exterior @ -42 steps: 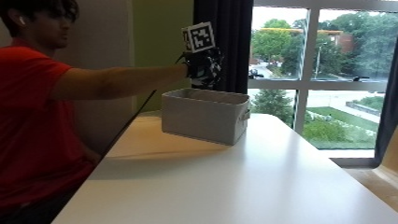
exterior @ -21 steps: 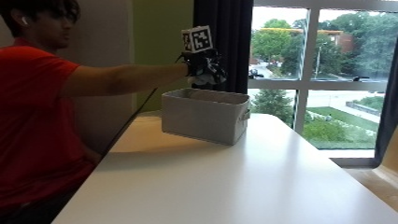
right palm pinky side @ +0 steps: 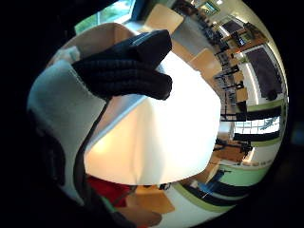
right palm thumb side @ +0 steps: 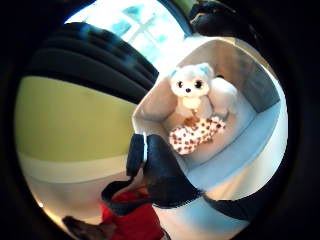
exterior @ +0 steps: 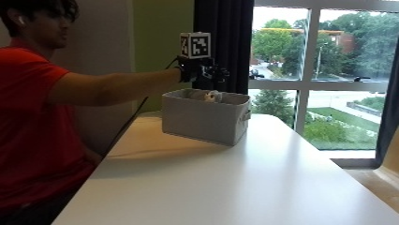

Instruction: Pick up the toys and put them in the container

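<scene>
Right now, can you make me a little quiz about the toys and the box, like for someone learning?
1. True or false: the white plush animal lies inside the grey container.
2. What is the gloved right hand doing? A) gripping a toy B) hovering above the container, holding nothing C) resting flat on the table
3. Fill in: beside the white plush in the container lies a ______ toy.

Key:
1. True.
2. B. In the palm views the fingers curl round nothing.
3. Spotted (white with dark spots).
</scene>
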Motion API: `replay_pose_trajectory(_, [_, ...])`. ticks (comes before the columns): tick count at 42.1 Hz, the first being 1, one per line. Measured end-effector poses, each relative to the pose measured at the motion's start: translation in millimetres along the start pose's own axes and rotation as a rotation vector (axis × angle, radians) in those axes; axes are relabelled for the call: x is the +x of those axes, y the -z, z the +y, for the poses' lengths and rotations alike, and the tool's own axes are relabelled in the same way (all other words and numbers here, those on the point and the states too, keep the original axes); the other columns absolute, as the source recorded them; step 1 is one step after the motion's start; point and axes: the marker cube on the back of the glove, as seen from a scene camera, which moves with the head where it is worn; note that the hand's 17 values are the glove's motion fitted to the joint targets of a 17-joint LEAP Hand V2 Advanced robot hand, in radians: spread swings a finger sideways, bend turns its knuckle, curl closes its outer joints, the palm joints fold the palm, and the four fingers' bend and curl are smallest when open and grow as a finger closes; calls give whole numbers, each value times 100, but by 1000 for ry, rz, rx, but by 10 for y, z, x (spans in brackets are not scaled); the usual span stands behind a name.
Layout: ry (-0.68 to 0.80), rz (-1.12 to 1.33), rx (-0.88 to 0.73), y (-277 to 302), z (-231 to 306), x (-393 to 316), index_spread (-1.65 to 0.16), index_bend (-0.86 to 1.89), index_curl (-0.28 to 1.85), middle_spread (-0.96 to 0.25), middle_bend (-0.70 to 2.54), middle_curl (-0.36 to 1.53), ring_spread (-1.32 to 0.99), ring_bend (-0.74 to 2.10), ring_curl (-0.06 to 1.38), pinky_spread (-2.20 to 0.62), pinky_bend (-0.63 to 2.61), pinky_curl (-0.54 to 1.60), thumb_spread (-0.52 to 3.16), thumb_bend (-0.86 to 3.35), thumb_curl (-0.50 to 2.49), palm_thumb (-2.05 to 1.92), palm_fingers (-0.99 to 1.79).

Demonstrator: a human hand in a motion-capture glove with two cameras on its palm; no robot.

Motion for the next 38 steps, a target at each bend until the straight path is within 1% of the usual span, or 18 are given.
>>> replay_pose_trajectory(19, [-153, 19, -2, -224, 722, 1047, -46, 21, 63, -8, 14, 33, 3, 18, 24, 12, 106, 36, 106, -9, 39, -11, -8])
replay_pose_trajectory(26, [-184, 46, -17, -272, 1050, 1366, -46, 23, 60, -8, 13, 30, 2, 16, 23, 13, 103, 35, 106, -8, 34, -11, -9])
replay_pose_trajectory(32, [-178, 93, -11, -318, 1385, 1577, -45, 25, 59, -7, 13, 29, 2, 15, 22, 13, 100, 33, 106, -8, 30, -10, -10])
replay_pose_trajectory(36, [-256, 197, -18, -407, 1566, 1775, -45, 26, 58, -8, 13, 28, 1, 15, 21, 13, 99, 33, 106, -8, 29, -10, -11])
replay_pose_trajectory(38, [-296, 199, -24, -458, 1646, 1831, -45, 26, 57, -7, 13, 28, 1, 15, 21, 13, 99, 33, 106, -8, 28, -10, -11])
